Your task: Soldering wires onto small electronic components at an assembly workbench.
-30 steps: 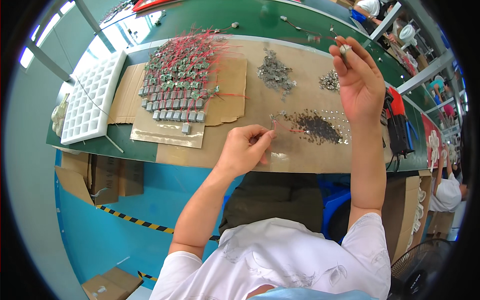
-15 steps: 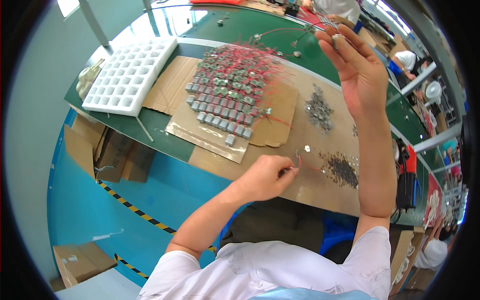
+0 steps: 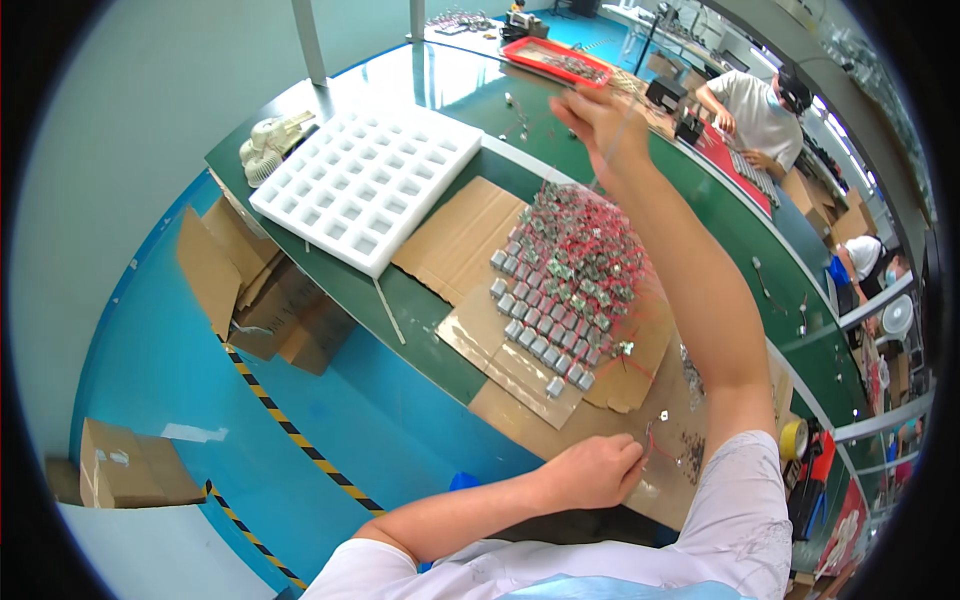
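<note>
My left hand (image 3: 603,472) is closed low over the near edge of the brown work sheet. From its fingertips runs a thin red wire (image 3: 652,437); what else the fist holds is hidden. Raised and stretched far forward, my right hand (image 3: 612,130) is over the green table, beyond the pile of motors. Its fingers are curled and pressed together, and anything in them is too small to make out. Between the hands lie rows of small grey motors (image 3: 540,345), with a heap of green circuit boards and red wires (image 3: 590,250) behind them, on cardboard.
A white foam tray with square pockets (image 3: 370,180) stands at the left, beside a beige plastic part (image 3: 272,145). Farther back is a red tray (image 3: 555,62). A co-worker (image 3: 755,115) sits across the table. Yellow tape (image 3: 793,440) and dark small parts (image 3: 692,455) lie at right.
My view has turned, so the table things appear farther right and lower. My right hand has reached farther out over the green table. My left hand stays closed near the front edge.
</note>
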Tool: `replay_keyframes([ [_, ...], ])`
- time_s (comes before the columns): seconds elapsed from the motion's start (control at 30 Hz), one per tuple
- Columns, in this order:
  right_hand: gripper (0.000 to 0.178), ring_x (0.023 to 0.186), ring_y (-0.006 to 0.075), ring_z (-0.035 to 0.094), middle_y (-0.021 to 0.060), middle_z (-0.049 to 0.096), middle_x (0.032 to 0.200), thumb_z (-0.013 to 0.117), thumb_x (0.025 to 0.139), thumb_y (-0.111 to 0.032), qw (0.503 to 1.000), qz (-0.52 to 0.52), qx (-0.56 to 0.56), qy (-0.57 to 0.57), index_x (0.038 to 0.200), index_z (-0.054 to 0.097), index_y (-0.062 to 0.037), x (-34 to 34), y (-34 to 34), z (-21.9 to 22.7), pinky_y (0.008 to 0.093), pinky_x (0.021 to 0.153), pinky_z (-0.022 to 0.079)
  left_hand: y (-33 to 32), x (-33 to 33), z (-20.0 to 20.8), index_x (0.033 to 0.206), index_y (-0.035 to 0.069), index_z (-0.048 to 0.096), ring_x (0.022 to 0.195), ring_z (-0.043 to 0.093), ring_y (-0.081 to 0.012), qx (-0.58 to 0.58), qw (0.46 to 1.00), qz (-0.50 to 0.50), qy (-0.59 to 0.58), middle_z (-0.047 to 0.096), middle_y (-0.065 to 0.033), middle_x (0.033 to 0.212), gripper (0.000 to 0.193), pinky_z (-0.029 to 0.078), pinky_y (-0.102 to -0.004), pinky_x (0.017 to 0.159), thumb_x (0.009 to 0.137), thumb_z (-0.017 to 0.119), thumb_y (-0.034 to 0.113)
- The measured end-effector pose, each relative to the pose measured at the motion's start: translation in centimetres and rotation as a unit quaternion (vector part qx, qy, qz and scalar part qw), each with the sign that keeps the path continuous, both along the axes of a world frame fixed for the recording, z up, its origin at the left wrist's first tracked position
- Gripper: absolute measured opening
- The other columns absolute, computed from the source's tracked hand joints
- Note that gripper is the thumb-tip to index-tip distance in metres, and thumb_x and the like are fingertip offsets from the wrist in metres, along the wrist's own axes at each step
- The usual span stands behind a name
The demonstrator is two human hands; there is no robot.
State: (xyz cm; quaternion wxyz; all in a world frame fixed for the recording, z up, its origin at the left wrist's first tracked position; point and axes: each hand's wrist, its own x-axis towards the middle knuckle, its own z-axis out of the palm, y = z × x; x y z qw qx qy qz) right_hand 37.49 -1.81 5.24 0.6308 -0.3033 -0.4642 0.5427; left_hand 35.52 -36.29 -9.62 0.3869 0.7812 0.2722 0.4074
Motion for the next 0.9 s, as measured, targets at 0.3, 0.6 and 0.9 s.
replay_keyframes([
  [0.3, 0.088, 0.123, 0.0292, 0.062, 0.0265, 0.054, 0.143, 0.079, 0.093, -0.034, 0.979, -0.093, 0.061, -0.169, 0.154, 0.034, 0.011, -6.3, 9.3, 4.1, 0.0364, 0.105, 0.054, 0.8, 0.4, -0.3, 0.084, 0.0, 0.055, 0.068, 0.06, -0.0392, -0.013, 1.0, 0.001, -0.018, 0.056, -0.0166, 0.078, 0.018, 0.052, -0.0473, 0.061, 0.095, 0.065, 0.01],
  [0.6, 0.01, 0.075, 0.0229, 0.071, 0.0126, 0.074, 0.089, 0.063, 0.09, 0.005, 0.816, 0.121, 0.323, -0.464, 0.097, 0.069, 0.002, 9.5, -20.2, -1.6, 0.0327, 0.068, 0.057, 1.2, -0.3, -0.6, 0.089, -0.002, 0.058, 0.07, 0.06, -0.0387, -0.061, 0.994, 0.026, -0.084, 0.058, -0.0175, 0.08, 0.012, 0.051, -0.0464, 0.063, 0.095, 0.065, 0.006],
  [0.9, 0.028, 0.078, 0.0298, 0.072, 0.0162, 0.073, 0.093, 0.075, 0.086, -0.007, 0.808, 0.152, 0.085, -0.563, 0.112, 0.073, 0.0018, 15.8, -31.4, -3.4, 0.0357, 0.071, 0.058, 1.8, -1.0, -0.9, 0.11, -0.003, 0.067, 0.078, 0.068, -0.019, -0.197, 0.962, -0.045, -0.186, 0.068, -0.0129, 0.091, 0.013, 0.054, -0.0313, 0.069, 0.101, 0.062, 0.005],
])
